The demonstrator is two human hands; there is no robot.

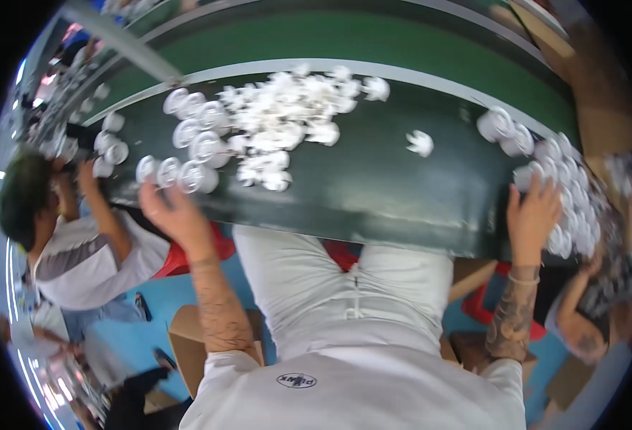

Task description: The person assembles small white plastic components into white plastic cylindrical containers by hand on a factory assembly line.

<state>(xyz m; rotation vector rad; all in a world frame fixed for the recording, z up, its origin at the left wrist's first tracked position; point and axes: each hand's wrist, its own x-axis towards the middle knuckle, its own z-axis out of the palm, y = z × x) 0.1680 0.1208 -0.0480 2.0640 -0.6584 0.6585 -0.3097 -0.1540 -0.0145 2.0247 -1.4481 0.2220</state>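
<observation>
White round cup-like parts stand in a cluster [207, 148] on the dark green work surface [359, 183] at the left. My left hand [177, 217] is at the near edge of this cluster, fingers stretched apart beside the front row, with motion blur on them. At the right end, my right hand [535, 215] lies with its fingers extended against a second group of white round parts [573, 190]; its fingertips reach a part [527, 175] at the group's near left side. Between the hands, farther back, lies a pile of small white petal-shaped pieces [280, 107].
One loose petal-shaped piece [420, 143] lies right of the pile. Behind runs a green conveyor belt [373, 50] with a pale rail. A co-worker [79, 236] sits at the left, and another person's arm [577, 315] shows at the right. Cardboard boxes [194, 337] stand below.
</observation>
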